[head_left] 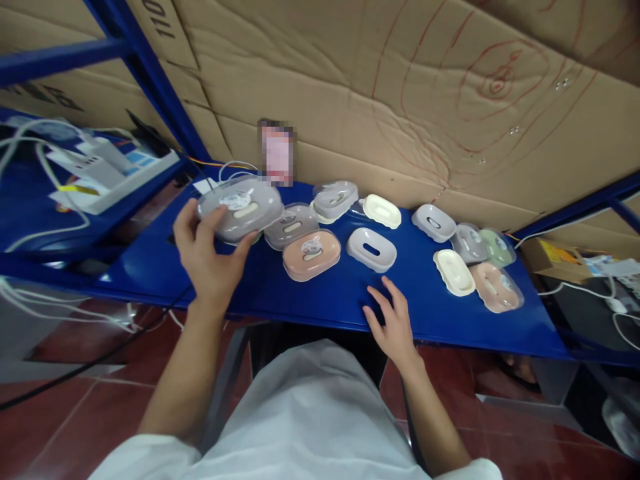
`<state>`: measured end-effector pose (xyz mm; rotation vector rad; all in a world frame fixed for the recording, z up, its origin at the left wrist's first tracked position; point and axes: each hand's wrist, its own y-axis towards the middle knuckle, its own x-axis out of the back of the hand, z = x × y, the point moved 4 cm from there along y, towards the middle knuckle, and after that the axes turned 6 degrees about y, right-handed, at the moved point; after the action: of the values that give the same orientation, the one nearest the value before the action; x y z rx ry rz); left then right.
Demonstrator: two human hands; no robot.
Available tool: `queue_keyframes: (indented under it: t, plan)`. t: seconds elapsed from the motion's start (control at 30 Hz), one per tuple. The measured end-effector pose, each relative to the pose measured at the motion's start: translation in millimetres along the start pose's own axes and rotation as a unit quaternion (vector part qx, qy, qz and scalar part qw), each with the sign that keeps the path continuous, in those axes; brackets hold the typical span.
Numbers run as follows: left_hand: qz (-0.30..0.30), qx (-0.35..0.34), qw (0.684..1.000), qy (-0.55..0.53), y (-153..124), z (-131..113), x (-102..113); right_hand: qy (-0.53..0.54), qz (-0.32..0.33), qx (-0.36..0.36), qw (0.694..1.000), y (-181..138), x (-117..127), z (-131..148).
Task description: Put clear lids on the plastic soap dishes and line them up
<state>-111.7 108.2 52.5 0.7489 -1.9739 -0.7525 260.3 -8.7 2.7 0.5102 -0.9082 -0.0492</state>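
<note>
My left hand (213,250) grips a grey soap dish (250,203) with a clear lid and a round label, raised over the left part of the blue table. Behind and beside it lie another lidded grey soap dish (293,227) and a lidded pink soap dish (313,255). With fingers apart, my right hand (393,320) hovers by the table's front edge and holds nothing. Just beyond its fingertips sits a white oval dish (367,248) with a slot in its middle. A cream dish (383,211) rests farther back.
Several more soap dishes stand at the right, among them a cream dish (454,272), a lidded pink one (497,288) and a lidded green one (497,248). A cardboard wall (325,87) backs the blue table (415,297). White cables and chargers (95,163) lie at far left.
</note>
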Motion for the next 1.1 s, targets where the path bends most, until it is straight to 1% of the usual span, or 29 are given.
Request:
queue_keyframes:
  t: [0.07, 0.17, 0.23, 0.33, 0.4, 0.43, 0.5, 0.53, 0.57, 0.6, 0.63, 0.67, 0.7, 0.73, 0.77, 0.83, 0.93, 1.0, 1.1]
  plan:
    - [0.014, 0.019, 0.999, 0.023, 4.2, 15.1, -7.8, -0.033, 0.019, -0.003, 0.999, 6.8, -0.6, -0.4]
    - [0.044, 0.039, 0.997, 0.042, 4.0, 24.5, -18.2, -0.075, 0.025, -0.002, 0.997, 25.0, 2.3, -8.4]
    - [0.069, 0.049, 0.995, 0.05, 3.5, 24.7, -21.5, -0.102, 0.041, 0.007, 0.994, 41.2, 2.9, -17.5]
    - [0.094, 0.064, 0.992, 0.06, 4.5, 21.3, -18.9, -0.122, 0.091, 0.032, 0.988, 66.1, 2.4, -31.6]
    - [0.079, 0.058, 0.993, 0.06, 4.5, 14.1, -12.7, -0.119, 0.13, 0.053, 0.983, 80.9, 4.2, -38.8]
    - [0.06, 0.045, 0.996, 0.057, 3.3, 7.3, -8.7, -0.11, 0.149, 0.066, 0.98, 88.1, 6.2, -41.7]
    - [0.015, -0.001, 0.999, 0.036, -4.1, -15.1, -1.6, -0.085, 0.171, 0.089, 0.978, 104.1, 12.4, -48.5]
    - [0.002, -0.031, 0.999, 0.017, -10.4, -30.6, 0.3, -0.074, 0.168, 0.097, 0.978, 113.7, 16.1, -53.5]
    - [0.006, -0.061, 0.998, -0.006, -18.3, -48.5, 0.0, -0.067, 0.154, 0.099, 0.981, 124.5, 19.8, -60.3]
    - [0.041, -0.105, 0.993, -0.032, -27.7, -69.3, -3.6, -0.067, 0.133, 0.094, 0.984, 136.0, 22.7, -68.9]
    - [0.098, -0.162, 0.98, -0.055, -38.6, -91.9, -9.9, -0.073, 0.111, 0.082, 0.988, 147.6, 24.3, -79.1]
    - [0.169, -0.231, 0.956, -0.063, -51.3, -114.9, -18.2, -0.085, 0.094, 0.065, 0.99, 158.4, 24.2, -90.4]
    - [0.235, -0.301, 0.922, -0.055, -64.8, -135.9, -27.3, -0.099, 0.085, 0.044, 0.99, 167.7, 22.5, -101.7]
    - [0.276, -0.334, 0.9, -0.038, -75.4, -151.6, -36.0, -0.113, 0.082, 0.024, 0.99, 174.9, 20.0, -112.0]
    - [0.299, -0.35, 0.887, -0.021, -83.1, -163.1, -44.4, -0.124, 0.084, 0.008, 0.989, 179.5, 17.5, -120.5]
    - [0.322, -0.368, 0.873, 0.0, -92.0, -176.7, -59.7, -0.134, 0.092, -0.004, 0.987, 180.1, 14.6, -129.9]
    - [0.328, -0.374, 0.867, 0.009, -93.9, -179.9, -73.6, -0.133, 0.104, 0.006, 0.986, 160.2, 21.1, -127.9]
    - [0.327, -0.38, 0.866, -0.005, -93.1, -178.2, -74.2, -0.133, 0.114, 0.018, 0.984, 136.8, 30.0, -120.0]
    - [0.312, -0.381, 0.868, -0.064, -94.2, -177.4, -65.5, -0.122, 0.121, 0.034, 0.984, 96.8, 41.9, -103.5]
